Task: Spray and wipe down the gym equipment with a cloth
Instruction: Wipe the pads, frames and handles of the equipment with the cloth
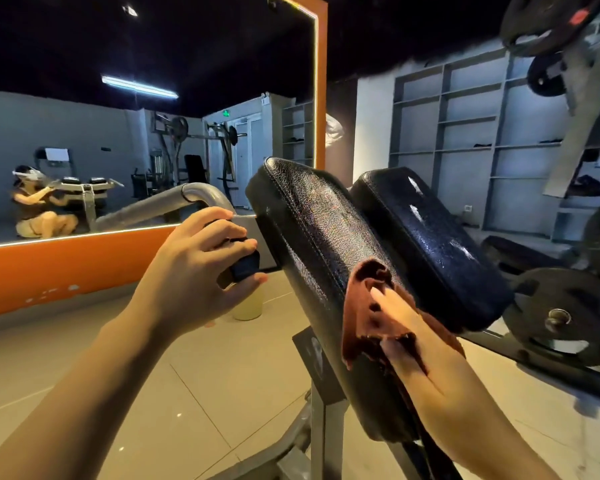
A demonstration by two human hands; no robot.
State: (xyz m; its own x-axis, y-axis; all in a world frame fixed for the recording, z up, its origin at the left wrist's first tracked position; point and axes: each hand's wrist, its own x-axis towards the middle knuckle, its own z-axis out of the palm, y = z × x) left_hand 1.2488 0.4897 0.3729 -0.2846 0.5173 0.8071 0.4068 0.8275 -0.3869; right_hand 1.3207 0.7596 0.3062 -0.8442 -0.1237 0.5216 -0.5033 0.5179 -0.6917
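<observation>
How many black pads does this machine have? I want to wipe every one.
2: the left pad, where the right hand presses the cloth, and the right pad beside it. Others may sit out of view.

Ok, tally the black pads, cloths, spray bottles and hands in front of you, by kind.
Black pads: 2, left pad, right pad
Cloth: 1, brown cloth
Spray bottle: 1
Hands: 2, left hand, right hand
Total: 6

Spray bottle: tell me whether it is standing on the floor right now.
No. The left hand grips the spray bottle and holds it in the air beside the black pad, off the floor.
</observation>
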